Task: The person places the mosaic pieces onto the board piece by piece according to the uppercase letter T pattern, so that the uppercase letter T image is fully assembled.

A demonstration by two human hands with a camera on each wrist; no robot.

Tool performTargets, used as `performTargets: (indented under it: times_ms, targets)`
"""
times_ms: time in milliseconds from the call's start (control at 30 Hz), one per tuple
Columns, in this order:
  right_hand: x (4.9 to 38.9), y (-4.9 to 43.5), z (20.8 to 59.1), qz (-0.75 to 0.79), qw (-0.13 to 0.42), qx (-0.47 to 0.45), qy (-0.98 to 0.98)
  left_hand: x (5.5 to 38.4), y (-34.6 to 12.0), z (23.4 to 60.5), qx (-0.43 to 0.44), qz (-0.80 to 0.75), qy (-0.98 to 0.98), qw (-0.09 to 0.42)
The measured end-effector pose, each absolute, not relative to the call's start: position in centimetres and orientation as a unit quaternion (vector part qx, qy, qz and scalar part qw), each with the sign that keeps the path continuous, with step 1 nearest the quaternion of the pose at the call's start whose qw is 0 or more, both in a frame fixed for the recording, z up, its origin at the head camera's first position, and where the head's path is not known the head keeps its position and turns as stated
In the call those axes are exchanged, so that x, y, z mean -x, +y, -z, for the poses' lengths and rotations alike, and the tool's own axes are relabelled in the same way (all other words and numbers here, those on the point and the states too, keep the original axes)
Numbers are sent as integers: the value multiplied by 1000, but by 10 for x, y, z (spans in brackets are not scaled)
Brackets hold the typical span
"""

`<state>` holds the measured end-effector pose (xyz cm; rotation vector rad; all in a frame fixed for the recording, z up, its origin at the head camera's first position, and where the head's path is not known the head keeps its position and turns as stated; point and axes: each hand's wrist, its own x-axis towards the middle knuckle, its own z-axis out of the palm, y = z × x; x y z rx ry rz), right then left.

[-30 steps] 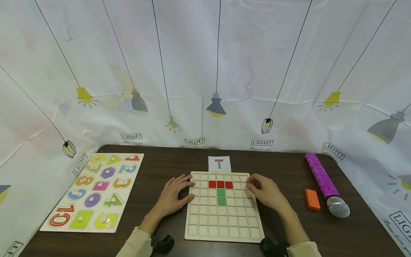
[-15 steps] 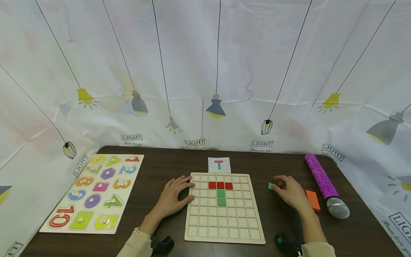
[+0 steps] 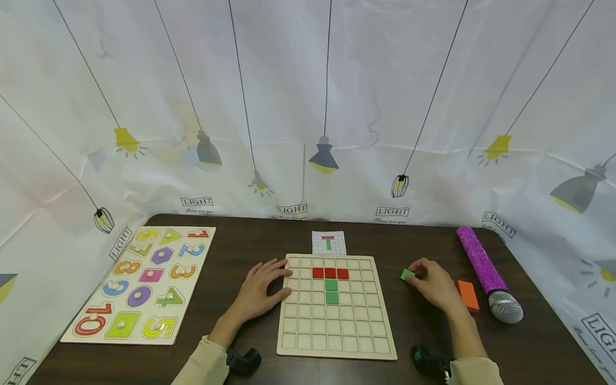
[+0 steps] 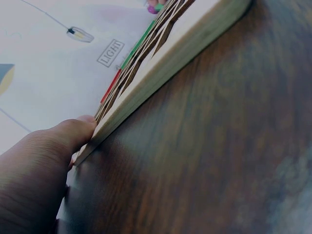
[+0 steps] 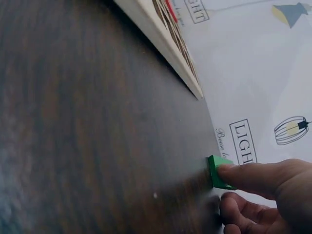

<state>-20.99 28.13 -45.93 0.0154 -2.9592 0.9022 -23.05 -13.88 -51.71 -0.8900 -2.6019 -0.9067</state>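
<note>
A wooden grid board (image 3: 337,325) lies in front of me in the head view. Three red square tiles (image 3: 330,273) form a row in it, with two green square tiles (image 3: 331,285) below the middle one. My left hand (image 3: 262,289) rests against the board's left edge, fingers spread; in the left wrist view its thumb (image 4: 75,132) touches that edge. Right of the board, my right hand (image 3: 433,284) pinches a green square block (image 3: 407,274). The right wrist view shows the thumb on the green block's face; the other fingers are partly hidden.
A small pattern card (image 3: 341,247) with a red and green T touches the board's far edge. Left stands a number and shape puzzle board (image 3: 166,331). An orange block (image 3: 468,295) and a purple glitter microphone (image 3: 483,264) lie right of my right hand.
My right hand has moved right, from the board's right edge to the table beside it. It now holds a green block, which is tilted a little compared with half a second ago. The left hand stays.
</note>
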Motion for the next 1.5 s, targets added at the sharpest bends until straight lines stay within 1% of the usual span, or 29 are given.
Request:
performTargets:
  times_ms: [167, 367, 767, 1000, 1200, 1367, 1500]
  targets:
    - [210, 281, 460, -322, 13, 3, -947, 229, -141, 516, 302, 310, -895, 112]
    - [212, 275, 460, -358, 18, -6, -933, 229, -140, 514, 302, 310, -894, 112]
    - [214, 248, 459, -403, 2, -57, -913, 230, -140, 515, 296, 312, -898, 96]
    - [214, 232, 459, -401, -11, -66, -914, 230, -139, 516, 302, 316, -893, 109]
    - [213, 221, 458, -399, -9, -81, -914, 230, -140, 515, 297, 315, -896, 99]
    - [212, 212, 460, -402, -6, -106, -910, 231, -139, 515, 300, 317, -893, 108]
    - [211, 206, 461, -398, -6, -125, -909, 232, -139, 515, 295, 315, -897, 98]
